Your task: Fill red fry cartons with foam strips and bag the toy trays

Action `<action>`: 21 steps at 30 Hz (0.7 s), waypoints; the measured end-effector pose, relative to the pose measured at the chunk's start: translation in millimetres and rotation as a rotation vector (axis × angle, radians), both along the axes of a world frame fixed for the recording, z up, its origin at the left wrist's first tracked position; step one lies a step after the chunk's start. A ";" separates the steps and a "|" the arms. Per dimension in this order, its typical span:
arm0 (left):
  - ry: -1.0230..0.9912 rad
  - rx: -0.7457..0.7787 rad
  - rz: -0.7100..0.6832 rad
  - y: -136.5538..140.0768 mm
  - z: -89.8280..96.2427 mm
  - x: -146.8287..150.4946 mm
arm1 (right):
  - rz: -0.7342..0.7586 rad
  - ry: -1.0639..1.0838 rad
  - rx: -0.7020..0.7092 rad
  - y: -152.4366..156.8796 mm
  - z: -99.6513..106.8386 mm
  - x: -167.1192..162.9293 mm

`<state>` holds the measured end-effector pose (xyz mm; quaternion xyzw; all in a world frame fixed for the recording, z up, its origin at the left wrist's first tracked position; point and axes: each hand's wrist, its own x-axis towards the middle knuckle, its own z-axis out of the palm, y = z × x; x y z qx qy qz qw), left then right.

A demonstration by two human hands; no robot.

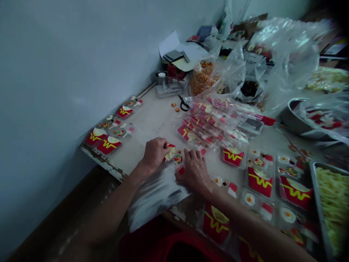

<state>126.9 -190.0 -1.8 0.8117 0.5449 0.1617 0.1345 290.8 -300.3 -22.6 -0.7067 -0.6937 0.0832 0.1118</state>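
In front of me a clear plastic bag (159, 198) with miniature toy foods at its far end hangs partly over the table's near edge. A small red and yellow fries piece (170, 152) and little round food pieces (178, 159) show between my hands. My left hand (155, 154) is closed at the left side of the packet, fingers curled beside the fries piece. My right hand (195, 170) grips the right side, its fingers bent and its thumb near a red and white piece (180, 169). The fingers hide the packet's edges.
Filled packets lie at the left (109, 145) and right (260, 182), with a bagged pile (215, 120) in the middle. Black-handled scissors (184, 104) are beside it. A metal tray (317, 193) of pale pieces and a bowl (294, 116) stand right. A wall (81, 72) borders the left.
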 end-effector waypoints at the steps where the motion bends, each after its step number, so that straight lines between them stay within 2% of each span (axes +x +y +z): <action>1: -0.011 0.007 -0.019 0.1 1.8 2.9 | -0.002 0.008 0.004 -2.9 -0.2 -0.7; 5: -0.048 -0.029 -0.033 0.9 3.3 7.2 | -0.013 -0.007 -0.005 -9.2 2.1 -0.5; 9: -0.100 -0.063 -0.047 -4.9 4.7 4.4 | 0.037 -0.052 -0.020 -1.5 12.0 -5.6; 14: -0.215 -0.260 -0.028 -5.4 7.9 -8.6 | 0.081 -0.043 -0.038 1.4 19.4 -9.3; 16: -0.218 -0.261 -0.009 -7.2 6.8 -9.7 | 0.086 -0.036 -0.035 -0.6 20.3 -10.2; 21: -0.244 -0.213 -0.083 -24.2 7.0 1.0 | 0.100 -0.015 -0.029 9.4 22.2 -20.2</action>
